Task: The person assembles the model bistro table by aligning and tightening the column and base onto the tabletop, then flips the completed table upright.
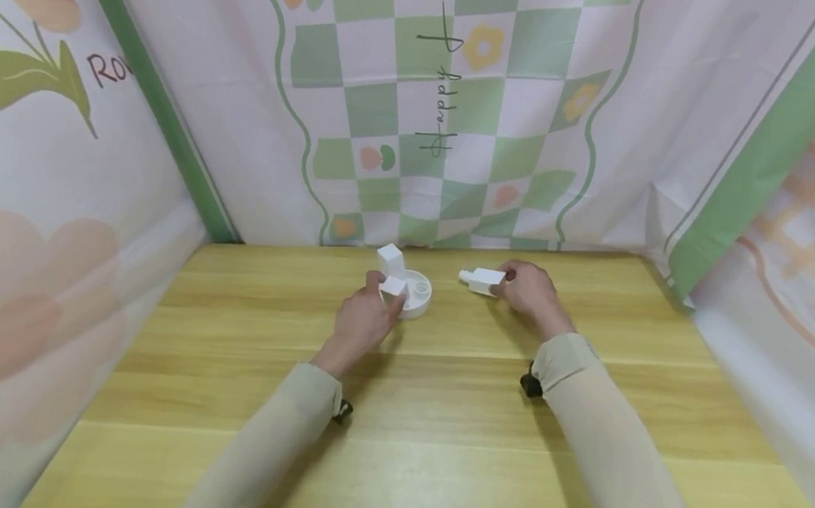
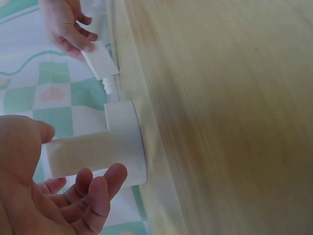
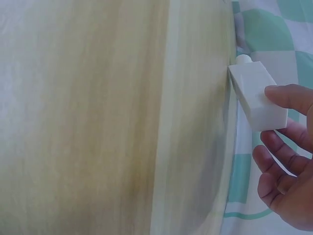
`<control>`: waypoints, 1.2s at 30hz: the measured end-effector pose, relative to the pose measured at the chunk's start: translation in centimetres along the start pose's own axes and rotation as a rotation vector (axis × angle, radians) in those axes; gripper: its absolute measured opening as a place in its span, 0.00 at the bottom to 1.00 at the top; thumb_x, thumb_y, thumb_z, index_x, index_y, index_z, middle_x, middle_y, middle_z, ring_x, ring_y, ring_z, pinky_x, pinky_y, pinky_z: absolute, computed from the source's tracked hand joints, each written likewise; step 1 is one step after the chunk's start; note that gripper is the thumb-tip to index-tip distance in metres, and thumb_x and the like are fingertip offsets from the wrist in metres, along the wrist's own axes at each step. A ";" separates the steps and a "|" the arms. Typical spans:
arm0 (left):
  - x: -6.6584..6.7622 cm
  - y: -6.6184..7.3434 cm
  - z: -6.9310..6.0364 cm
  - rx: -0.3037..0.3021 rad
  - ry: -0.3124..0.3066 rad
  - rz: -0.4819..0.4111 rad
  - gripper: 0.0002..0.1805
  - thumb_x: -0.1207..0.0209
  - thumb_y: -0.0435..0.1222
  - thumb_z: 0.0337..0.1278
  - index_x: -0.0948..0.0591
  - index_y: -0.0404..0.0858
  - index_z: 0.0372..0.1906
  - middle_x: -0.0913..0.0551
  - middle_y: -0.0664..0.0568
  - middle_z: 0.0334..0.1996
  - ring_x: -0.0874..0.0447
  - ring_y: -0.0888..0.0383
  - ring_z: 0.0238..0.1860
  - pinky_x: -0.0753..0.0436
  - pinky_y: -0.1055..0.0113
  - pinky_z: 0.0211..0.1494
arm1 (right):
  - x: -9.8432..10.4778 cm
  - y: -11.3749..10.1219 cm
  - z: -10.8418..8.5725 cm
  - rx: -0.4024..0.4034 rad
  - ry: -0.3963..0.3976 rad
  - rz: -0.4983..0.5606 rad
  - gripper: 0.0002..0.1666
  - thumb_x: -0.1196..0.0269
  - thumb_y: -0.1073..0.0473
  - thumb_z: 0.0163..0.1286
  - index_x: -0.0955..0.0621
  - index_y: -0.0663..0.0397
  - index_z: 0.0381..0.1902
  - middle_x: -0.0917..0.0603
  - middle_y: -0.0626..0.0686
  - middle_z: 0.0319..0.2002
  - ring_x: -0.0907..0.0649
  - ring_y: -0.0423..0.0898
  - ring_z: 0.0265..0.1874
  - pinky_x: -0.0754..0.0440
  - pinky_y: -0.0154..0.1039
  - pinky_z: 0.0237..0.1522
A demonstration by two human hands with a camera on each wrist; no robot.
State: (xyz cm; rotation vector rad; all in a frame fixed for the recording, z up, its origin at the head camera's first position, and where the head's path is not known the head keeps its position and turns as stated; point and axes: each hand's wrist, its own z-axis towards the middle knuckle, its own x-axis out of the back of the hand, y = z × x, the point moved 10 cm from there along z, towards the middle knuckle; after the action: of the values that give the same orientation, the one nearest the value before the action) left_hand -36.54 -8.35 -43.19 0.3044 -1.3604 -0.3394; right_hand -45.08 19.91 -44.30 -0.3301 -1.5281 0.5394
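Observation:
My left hand [image 1: 363, 316] pinches a white rectangular block [image 1: 394, 286] between thumb and fingers, at the near left of a round white holder [image 1: 423, 304]. In the left wrist view this block [image 2: 80, 154] stands up against the holder [image 2: 128, 142]; whether it sits inside is hidden. A second white block [image 1: 390, 259] stands at the holder's far left side. To the right, my right hand [image 1: 533, 293] grips the base end of a white square bottle [image 1: 483, 281]. It lies nearly level, with its narrow ridged neck [image 2: 110, 85] pointing toward the holder.
The wooden table [image 1: 400, 454] extends toward me. A white and green checked cloth [image 1: 460, 126] hangs along its back edge, with printed cloth walls [image 1: 22, 260] on both sides. Dark wrist devices [image 1: 532, 382] sit at the sleeve cuffs.

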 end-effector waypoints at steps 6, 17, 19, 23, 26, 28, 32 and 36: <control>0.2 -0.2 0.2 -0.040 0.022 -0.002 0.27 0.52 0.54 0.73 0.36 0.39 0.64 0.14 0.40 0.31 0.14 0.43 0.29 0.18 0.55 0.28 | 0.3 -0.3 -0.1 -0.005 0.011 0.050 0.21 0.35 0.51 0.65 0.20 0.54 0.54 0.18 0.58 0.50 0.21 0.55 0.46 0.25 0.52 0.52; 0.1 -1.9 0.4 0.017 -0.028 -0.071 0.27 0.52 0.54 0.73 0.38 0.44 0.67 0.14 0.38 0.33 0.14 0.40 0.31 0.17 0.53 0.31 | 0.7 -1.9 0.0 0.024 -0.001 0.085 0.28 0.36 0.49 0.66 0.23 0.57 0.60 0.17 0.60 0.51 0.20 0.57 0.48 0.24 0.53 0.54; 0.1 -2.0 0.4 0.016 -0.031 -0.077 0.27 0.52 0.55 0.73 0.38 0.45 0.67 0.14 0.37 0.32 0.14 0.40 0.31 0.17 0.53 0.31 | 0.8 -2.1 0.1 0.029 0.002 0.076 0.28 0.35 0.48 0.66 0.23 0.57 0.59 0.17 0.61 0.51 0.20 0.58 0.48 0.24 0.54 0.56; 0.2 -2.1 0.6 0.001 -0.028 -0.080 0.26 0.52 0.53 0.74 0.38 0.44 0.67 0.14 0.38 0.31 0.14 0.41 0.30 0.17 0.52 0.32 | 0.9 -2.5 0.3 0.041 0.007 0.070 0.29 0.35 0.48 0.65 0.22 0.59 0.58 0.16 0.62 0.50 0.19 0.59 0.48 0.24 0.55 0.57; 0.2 -2.2 0.6 0.006 -0.031 -0.090 0.26 0.52 0.53 0.74 0.38 0.45 0.67 0.14 0.38 0.31 0.14 0.42 0.30 0.17 0.52 0.33 | 1.0 -2.6 0.2 0.043 0.005 0.082 0.28 0.35 0.48 0.65 0.22 0.59 0.57 0.16 0.62 0.50 0.19 0.59 0.49 0.24 0.55 0.58; 0.2 -2.4 0.6 0.020 -0.041 -0.108 0.27 0.52 0.54 0.74 0.38 0.46 0.68 0.15 0.38 0.29 0.15 0.42 0.28 0.17 0.53 0.32 | 1.0 -2.8 0.1 0.040 0.005 0.097 0.27 0.34 0.49 0.66 0.22 0.59 0.57 0.16 0.62 0.50 0.19 0.58 0.49 0.23 0.54 0.58; 0.0 -2.7 0.7 0.040 -0.073 -0.143 0.28 0.53 0.55 0.74 0.39 0.46 0.69 0.16 0.42 0.26 0.18 0.46 0.25 0.19 0.56 0.29 | 1.0 -3.2 -0.1 0.045 0.006 0.121 0.27 0.34 0.50 0.66 0.22 0.60 0.57 0.16 0.63 0.50 0.19 0.58 0.49 0.23 0.55 0.57; -0.2 -2.8 1.0 0.041 -0.098 -0.147 0.27 0.54 0.55 0.75 0.39 0.47 0.69 0.17 0.46 0.23 0.20 0.50 0.22 0.22 0.60 0.26 | 1.1 -4.0 -0.2 0.068 0.014 0.114 0.27 0.34 0.49 0.66 0.22 0.60 0.57 0.16 0.63 0.49 0.19 0.58 0.48 0.23 0.54 0.56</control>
State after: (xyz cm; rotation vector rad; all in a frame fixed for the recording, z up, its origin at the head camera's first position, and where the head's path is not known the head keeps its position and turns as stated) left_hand -37.71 -10.85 -44.31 0.4282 -1.4458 -0.4535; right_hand -44.43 17.15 -41.22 -0.3693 -1.4804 0.6762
